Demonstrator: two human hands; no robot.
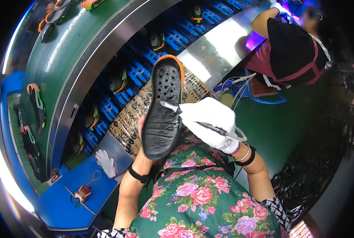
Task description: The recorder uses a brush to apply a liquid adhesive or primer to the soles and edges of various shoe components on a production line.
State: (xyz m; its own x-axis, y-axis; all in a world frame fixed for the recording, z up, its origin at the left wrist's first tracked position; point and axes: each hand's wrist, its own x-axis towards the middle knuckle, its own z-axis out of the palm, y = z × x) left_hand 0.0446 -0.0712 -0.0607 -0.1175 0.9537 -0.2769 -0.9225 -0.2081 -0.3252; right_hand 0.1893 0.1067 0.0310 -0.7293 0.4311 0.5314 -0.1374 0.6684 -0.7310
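A black shoe sole point(164, 119) with an orange rim at its toe end is held up before me, hollow side facing me. It has round holes in the forepart and ridges toward the heel. My left hand point(141, 125) grips it from behind at the left edge; most of those fingers are hidden by the sole. In a white knitted glove, my right hand point(208, 119) is closed around a slim black-handled brush point(170, 106) with a pale tube at its rear. The brush tip is over the middle of the sole, apparently touching it.
Taped cardboard point(125, 127) lies beyond the sole. Past it runs a rack of blue holders point(139, 73) carrying shoe parts, then a metal rail point(75, 71) and green belt point(62, 51) with soles. A white glove point(105, 162) rests on a blue table point(70, 210). A co-worker point(290, 51) sits at far right.
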